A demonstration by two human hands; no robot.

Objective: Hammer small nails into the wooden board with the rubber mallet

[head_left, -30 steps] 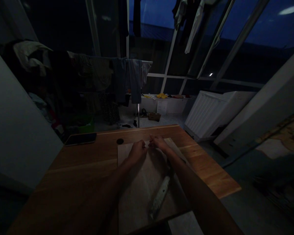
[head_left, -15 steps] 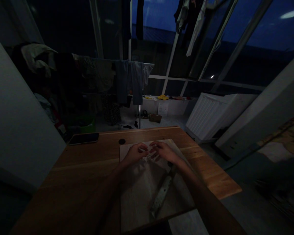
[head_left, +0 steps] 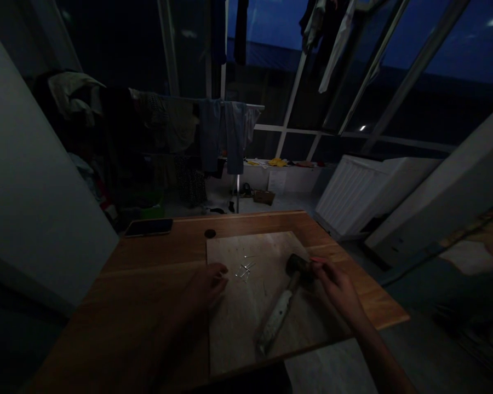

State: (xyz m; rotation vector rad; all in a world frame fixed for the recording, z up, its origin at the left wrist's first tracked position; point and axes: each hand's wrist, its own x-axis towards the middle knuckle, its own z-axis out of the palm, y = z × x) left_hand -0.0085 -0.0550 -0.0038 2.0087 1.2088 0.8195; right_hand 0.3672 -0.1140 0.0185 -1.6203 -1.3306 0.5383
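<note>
A loose cluster of thin shiny nails point(head_left: 245, 269) lies on a pale wooden board point(head_left: 234, 328). My left hand point(head_left: 208, 285) is at the board's left edge, beside the nails, with its fingers curled together; whether a nail is between them is too dark to make out. A hammer point(head_left: 277, 317) with a worn, light-coloured handle lies slantwise on the board, its dark head at the far end. Just right of that head is my right hand point(head_left: 336, 284), fingers drawn together by a slim reddish thing point(head_left: 319, 259) I cannot identify.
The board rests on a wooden table point(head_left: 156, 279). A phone point(head_left: 148, 227) lies at the table's far left, near a dark round spot point(head_left: 210, 233). A pale sheet point(head_left: 332, 369) is at the near edge. Behind stand a clothes rack point(head_left: 252, 106) and a white ribbed unit point(head_left: 349, 191).
My hands have moved apart from above the nails, left hand to the left and right hand to the right beside the hammer head. The nails are now uncovered. The view has shifted slightly.
</note>
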